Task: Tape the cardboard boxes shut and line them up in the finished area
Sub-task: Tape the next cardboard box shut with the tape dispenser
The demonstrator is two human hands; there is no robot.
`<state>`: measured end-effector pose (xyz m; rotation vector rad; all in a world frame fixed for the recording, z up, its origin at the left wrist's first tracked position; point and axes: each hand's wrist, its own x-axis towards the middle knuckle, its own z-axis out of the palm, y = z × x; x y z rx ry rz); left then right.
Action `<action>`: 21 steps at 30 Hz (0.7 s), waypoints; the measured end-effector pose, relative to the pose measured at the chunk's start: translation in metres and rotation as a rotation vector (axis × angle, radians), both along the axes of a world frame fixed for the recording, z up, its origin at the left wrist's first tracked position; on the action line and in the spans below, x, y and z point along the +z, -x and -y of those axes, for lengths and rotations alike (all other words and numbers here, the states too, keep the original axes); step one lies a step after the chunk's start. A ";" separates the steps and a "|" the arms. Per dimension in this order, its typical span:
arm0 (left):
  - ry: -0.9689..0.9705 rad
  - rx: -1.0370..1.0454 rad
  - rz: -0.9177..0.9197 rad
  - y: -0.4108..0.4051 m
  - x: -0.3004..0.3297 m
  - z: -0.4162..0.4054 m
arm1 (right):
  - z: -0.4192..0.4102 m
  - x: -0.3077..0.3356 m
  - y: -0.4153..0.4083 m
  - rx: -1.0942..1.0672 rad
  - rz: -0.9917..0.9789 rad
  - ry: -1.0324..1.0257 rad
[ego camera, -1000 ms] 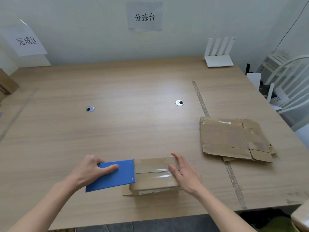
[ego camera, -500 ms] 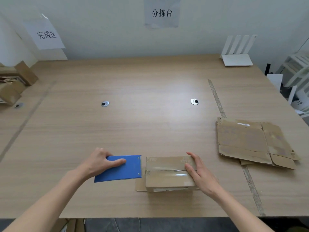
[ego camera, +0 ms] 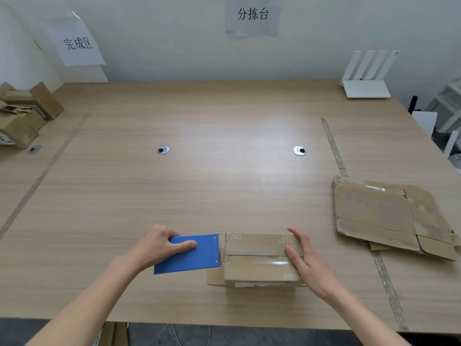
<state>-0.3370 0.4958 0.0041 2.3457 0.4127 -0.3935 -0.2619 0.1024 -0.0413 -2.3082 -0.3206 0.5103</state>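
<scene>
The fingers of the right hand lie straight and slightly spread across the right end of the cardboard box, pressing down on its top. In my judgement this pins the flaps flat and keeps the box from sliding. A glossy strip of tape runs along the centre seam beneath them. The left hand grips a blue tape dispenser, thumb on top and fingers curled around its far edge; the tool's leading edge sits just beside the left end of the box, which suggests the tape run is at its end and due for cutting. The box sits in the lower centre of the frame, near the front edge of the table. A flattened carton lies at the right, presumably awaiting assembly. Other boxes sit at the upper left beneath a paper sign, apparently the finished area, well apart from the box in hand. Transfer there is not yet done.
</scene>
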 end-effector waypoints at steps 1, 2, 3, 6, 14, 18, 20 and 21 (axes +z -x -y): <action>-0.001 -0.004 0.000 -0.001 -0.001 0.000 | 0.000 0.000 0.000 0.000 0.002 -0.004; -0.002 -0.013 -0.002 -0.002 -0.002 0.000 | 0.000 -0.001 0.000 -0.001 0.003 -0.009; -0.003 -0.023 -0.008 -0.003 -0.002 0.001 | 0.000 -0.001 0.000 -0.002 0.003 -0.012; 0.001 -0.039 -0.029 -0.004 -0.004 0.002 | 0.000 -0.002 0.000 -0.006 0.010 -0.029; 0.014 -0.022 -0.066 -0.004 -0.001 -0.006 | 0.000 -0.001 0.000 -0.001 0.013 -0.046; 0.038 -0.008 -0.064 0.000 0.003 -0.014 | 0.000 0.000 0.000 -0.001 0.002 -0.044; 0.034 -0.011 -0.057 0.000 0.005 -0.017 | 0.000 0.000 -0.001 0.004 -0.006 -0.024; 0.036 -0.014 -0.054 0.000 0.006 -0.018 | 0.001 0.001 -0.002 0.003 -0.014 -0.017</action>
